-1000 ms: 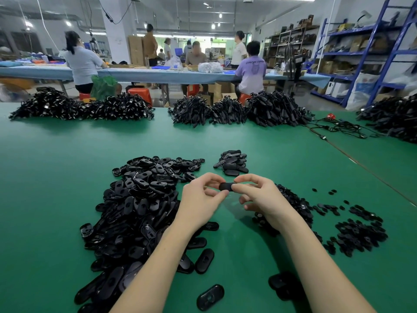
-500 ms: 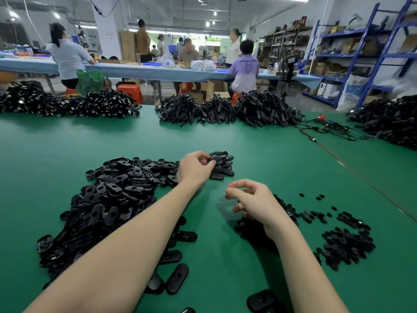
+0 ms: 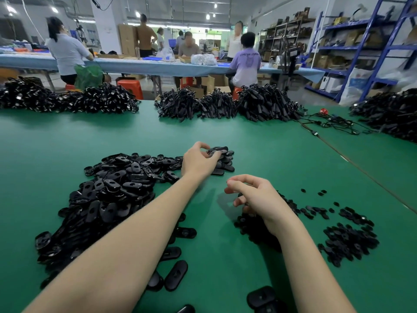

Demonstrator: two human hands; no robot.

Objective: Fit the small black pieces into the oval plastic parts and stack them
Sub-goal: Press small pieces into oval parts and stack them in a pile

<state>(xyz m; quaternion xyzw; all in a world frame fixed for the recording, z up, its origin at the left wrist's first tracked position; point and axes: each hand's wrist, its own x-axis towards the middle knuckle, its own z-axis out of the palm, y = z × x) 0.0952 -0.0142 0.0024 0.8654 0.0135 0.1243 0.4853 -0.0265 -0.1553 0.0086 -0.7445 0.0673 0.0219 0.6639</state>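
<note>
My left hand reaches forward; its curled fingers grip an oval plastic part atop the small stack directly beneath the fingertips. My right hand hovers with fingers loosely curled, holding nothing that I can see, above the small black pieces.

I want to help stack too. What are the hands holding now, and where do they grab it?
The left hand pinches an oval part by its near end, atop the small stack. The right hand holds nothing visible.
</note>
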